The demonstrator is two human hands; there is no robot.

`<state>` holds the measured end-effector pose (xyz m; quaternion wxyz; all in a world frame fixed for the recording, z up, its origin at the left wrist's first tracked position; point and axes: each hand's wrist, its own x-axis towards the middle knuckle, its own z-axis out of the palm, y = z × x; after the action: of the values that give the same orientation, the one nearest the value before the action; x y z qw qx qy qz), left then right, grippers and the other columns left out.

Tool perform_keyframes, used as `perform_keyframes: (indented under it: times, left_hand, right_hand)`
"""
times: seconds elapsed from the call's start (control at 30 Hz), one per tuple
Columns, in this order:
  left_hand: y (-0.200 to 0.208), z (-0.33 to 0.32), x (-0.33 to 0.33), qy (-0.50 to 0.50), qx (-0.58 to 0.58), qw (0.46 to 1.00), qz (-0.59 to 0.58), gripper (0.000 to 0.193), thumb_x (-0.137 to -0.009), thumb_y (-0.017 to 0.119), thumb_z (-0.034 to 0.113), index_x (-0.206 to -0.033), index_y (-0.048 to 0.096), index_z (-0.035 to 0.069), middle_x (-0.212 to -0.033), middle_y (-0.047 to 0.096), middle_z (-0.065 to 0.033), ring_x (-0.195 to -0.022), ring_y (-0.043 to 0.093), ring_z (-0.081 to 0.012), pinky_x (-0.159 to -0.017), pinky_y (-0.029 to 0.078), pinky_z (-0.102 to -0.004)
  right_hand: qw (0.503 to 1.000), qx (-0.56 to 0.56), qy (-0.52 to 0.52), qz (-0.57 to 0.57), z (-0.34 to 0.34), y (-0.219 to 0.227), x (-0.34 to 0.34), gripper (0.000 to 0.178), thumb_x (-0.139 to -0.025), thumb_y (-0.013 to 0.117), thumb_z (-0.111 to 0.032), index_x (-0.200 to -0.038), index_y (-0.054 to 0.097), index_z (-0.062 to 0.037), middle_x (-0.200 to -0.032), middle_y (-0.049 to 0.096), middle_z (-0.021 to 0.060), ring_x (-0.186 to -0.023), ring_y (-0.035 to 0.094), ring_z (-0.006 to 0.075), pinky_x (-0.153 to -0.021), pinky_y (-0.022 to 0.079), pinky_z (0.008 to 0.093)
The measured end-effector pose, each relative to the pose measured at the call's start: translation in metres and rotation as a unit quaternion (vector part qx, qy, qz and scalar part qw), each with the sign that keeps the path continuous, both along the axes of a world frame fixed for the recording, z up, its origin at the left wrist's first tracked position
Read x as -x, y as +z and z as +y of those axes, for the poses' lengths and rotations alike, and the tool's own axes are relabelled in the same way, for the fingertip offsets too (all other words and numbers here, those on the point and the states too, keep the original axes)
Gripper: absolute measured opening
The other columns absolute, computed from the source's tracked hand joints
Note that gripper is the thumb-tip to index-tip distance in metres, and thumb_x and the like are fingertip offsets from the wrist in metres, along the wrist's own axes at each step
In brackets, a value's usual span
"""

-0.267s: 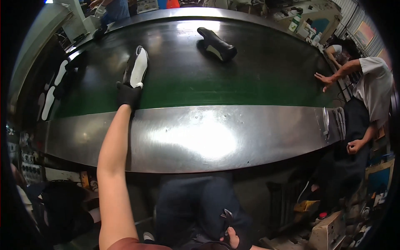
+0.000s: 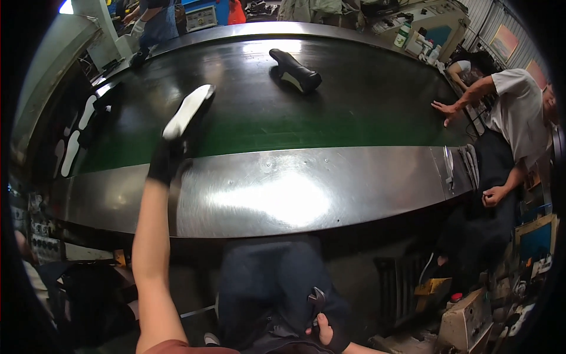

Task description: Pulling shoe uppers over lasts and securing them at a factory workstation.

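Observation:
My left hand (image 2: pixel 167 158), in a black glove, reaches out over the near edge of the conveyor belt and grips a black shoe (image 2: pixel 188 111) by its near end. The shoe's pale white sole faces up and its far end points away to the right. The fingers blend into the dark upper. Down by my lap, my right hand (image 2: pixel 323 331), in a dark fingerless covering, is closed round the handles of metal pincers (image 2: pixel 317 297) whose jaws point up. Farther out on the belt, another black shoe (image 2: pixel 295 72) lies tipped on its side.
A shiny metal ledge (image 2: pixel 271 192) runs between me and the dark green belt (image 2: pixel 283 130). White soles (image 2: pixel 71 152) lie at the far left. On the right, a person (image 2: pixel 513 112) rests one hand on the belt. Bottles (image 2: pixel 402 35) stand at the back right.
My left hand has drawn the shoe nearer and slightly left, and the shoe has turned so that its far end leans right. The right hand still holds the pincers.

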<state>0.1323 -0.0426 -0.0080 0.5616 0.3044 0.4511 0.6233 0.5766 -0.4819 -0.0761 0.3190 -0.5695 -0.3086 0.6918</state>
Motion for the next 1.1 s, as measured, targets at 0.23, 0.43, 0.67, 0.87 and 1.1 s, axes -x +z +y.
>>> perform_keyframes:
  times: [0.23, 0.43, 0.67, 0.87, 1.1]
  left_hand:
    - [-0.027, -0.217, -0.009, 0.002, -0.178, 0.976, -0.125, 0.042, -0.102, 0.051, 0.029, -0.131, 0.058, -0.001, -0.122, 0.066, -0.0176, -0.114, 0.064, -0.0293, -0.103, 0.051, -0.0438]
    - [0.028, -0.288, -0.13, -0.178, -0.18, 0.945, 0.208, 0.05, -0.08, 0.08, 0.022, -0.124, 0.065, 0.003, -0.132, 0.059, -0.0187, -0.127, 0.057, -0.0315, -0.108, 0.044, -0.0444]
    - [0.013, -0.266, -0.213, -0.29, -0.179, 0.928, 0.153, 0.038, -0.095, 0.064, 0.034, -0.116, 0.066, 0.002, -0.12, 0.064, -0.0107, -0.119, 0.058, -0.0247, -0.109, 0.04, -0.0384]
    - [0.003, -0.268, -0.229, -0.259, -0.109, 0.954, 0.102, 0.064, -0.103, 0.041, 0.06, -0.105, 0.069, 0.003, -0.108, 0.068, -0.0082, -0.116, 0.057, -0.0207, -0.106, 0.04, -0.0355]
    - [0.008, -0.28, -0.219, -0.267, -0.143, 0.947, 0.108, 0.066, -0.102, 0.04, 0.062, -0.101, 0.067, 0.002, -0.107, 0.065, -0.0098, -0.107, 0.058, -0.0217, -0.102, 0.042, -0.0361]
  right_hand:
    - [0.996, -0.087, -0.007, -0.017, 0.009, 0.023, -0.002, 0.052, -0.108, 0.036, -0.039, -0.145, 0.039, -0.0027, -0.091, 0.065, 0.0078, -0.062, 0.065, 0.0143, -0.06, 0.056, 0.0288]
    - [0.994, -0.106, 0.002, -0.04, 0.014, 0.039, -0.007, 0.05, -0.109, 0.036, -0.037, -0.145, 0.04, -0.0022, -0.103, 0.064, 0.0086, -0.06, 0.062, 0.0121, -0.062, 0.054, 0.0255]
    - [0.987, -0.103, 0.098, -0.069, 0.018, 0.089, -0.006, 0.037, -0.108, 0.048, -0.03, -0.12, 0.063, 0.0016, -0.1, 0.068, 0.0044, -0.079, 0.061, 0.0111, -0.074, 0.05, 0.027]
    - [0.969, -0.052, 0.239, -0.017, 0.067, 0.133, 0.0, 0.046, -0.11, 0.042, -0.04, -0.114, 0.064, 0.0005, -0.101, 0.065, -0.0014, -0.097, 0.055, 0.0076, -0.087, 0.046, 0.0248]
    - [0.975, -0.006, 0.208, 0.08, 0.06, 0.132, 0.014, 0.047, -0.108, 0.041, -0.045, -0.099, 0.064, -0.0046, -0.079, 0.063, 0.0021, -0.071, 0.06, 0.0116, -0.071, 0.05, 0.029]
